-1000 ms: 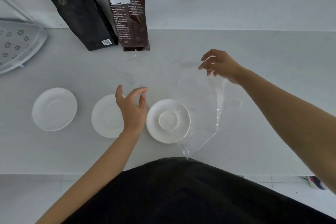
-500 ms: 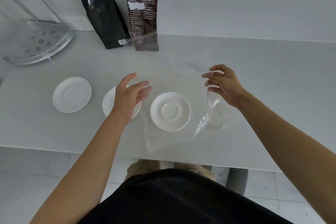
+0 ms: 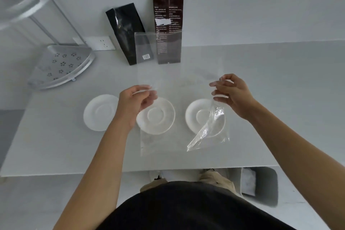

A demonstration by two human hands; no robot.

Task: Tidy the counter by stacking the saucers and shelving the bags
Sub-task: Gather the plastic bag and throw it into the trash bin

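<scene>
1. Metal corner shelf [image 3: 61, 65] at upper left of frame, standing on the surface [image 3: 280, 99].
2. Three white saucers [image 3: 99, 112] in a row, mid-frame, unstacked.
3. Left hand [image 3: 133, 101] over the gap between the left and middle saucers, fingers pinching the clear plastic bag [image 3: 179, 87].
4. Black bag [image 3: 128, 31] and brown bag [image 3: 167, 24] lean on the wall, upper centre.
5. Right hand [image 3: 231, 95], fingers pinching the clear bag's right edge; bag held above the saucers.
</scene>
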